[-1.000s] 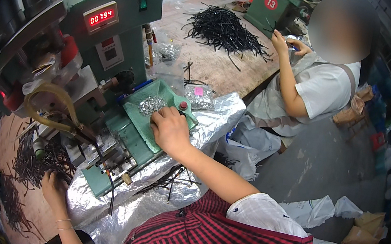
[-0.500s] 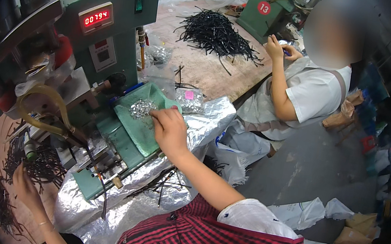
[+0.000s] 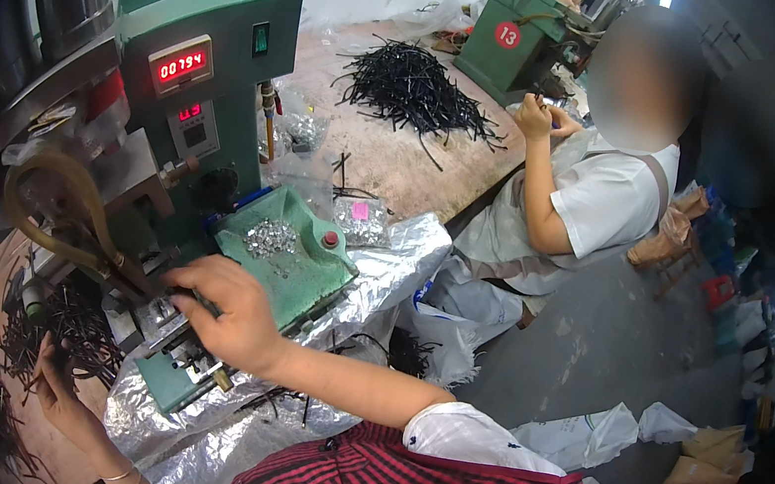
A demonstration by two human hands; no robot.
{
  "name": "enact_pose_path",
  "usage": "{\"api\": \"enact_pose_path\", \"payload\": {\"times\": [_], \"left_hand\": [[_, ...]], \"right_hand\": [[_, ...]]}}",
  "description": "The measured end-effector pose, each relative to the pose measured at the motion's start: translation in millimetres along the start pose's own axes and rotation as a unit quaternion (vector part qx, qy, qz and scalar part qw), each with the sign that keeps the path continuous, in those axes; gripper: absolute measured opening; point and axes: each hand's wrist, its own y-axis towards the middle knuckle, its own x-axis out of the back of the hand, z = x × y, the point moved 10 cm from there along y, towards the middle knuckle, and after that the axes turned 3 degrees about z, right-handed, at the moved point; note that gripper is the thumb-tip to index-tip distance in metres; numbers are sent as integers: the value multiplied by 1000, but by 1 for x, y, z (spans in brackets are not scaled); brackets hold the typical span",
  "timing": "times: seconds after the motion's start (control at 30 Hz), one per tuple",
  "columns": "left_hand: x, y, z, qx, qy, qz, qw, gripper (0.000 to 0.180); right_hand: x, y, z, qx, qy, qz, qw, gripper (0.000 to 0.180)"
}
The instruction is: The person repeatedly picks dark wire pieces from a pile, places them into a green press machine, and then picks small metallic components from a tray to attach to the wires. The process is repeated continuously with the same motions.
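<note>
The right hand point(image 3: 235, 322) is bent with thumb and fingers drawn toward one another, a narrow dark gap showing between them, its fingertips down at the metal tooling of the green press point(image 3: 226, 18); whether they pinch a small piece cannot be told, since the hand covers the spot. The left hand point(image 3: 63, 399) is partly curled, fingers pointing up toward the heap of black strips point(image 3: 79, 326) on the bench at the lower left; the strips are dark and tangled there, so whether it grasps one cannot be made out. Beyond the right hand, well apart from its fingertips, small shiny metal pieces point(image 3: 270, 239) lie in a green tray point(image 3: 299, 297) with a red knob point(image 3: 331, 240) at its corner. Silver foil point(image 3: 401, 252) spreads beneath and beside the tray. Across the bench, near a larger pile of black strips point(image 3: 420, 92), a co-worker point(image 3: 603, 209) has both hands raised together.
</note>
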Motion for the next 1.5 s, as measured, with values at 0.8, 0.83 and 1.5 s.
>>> {"api": "enact_pose_path", "payload": {"times": [0.8, 0.83, 1.5], "left_hand": [[-107, -7, -185, -252, -149, 123, 948, 5], [-107, -7, -187, -249, -124, 117, 953, 5], [-176, -123, -157, -526, 189, 192, 807, 25]], "right_hand": [[-35, -11, -27, -234, 274, -4, 933, 56], [-38, -10, -23, -221, 278, -4, 935, 55], [108, -19, -122, -163, -119, -38, 979, 35]]}}
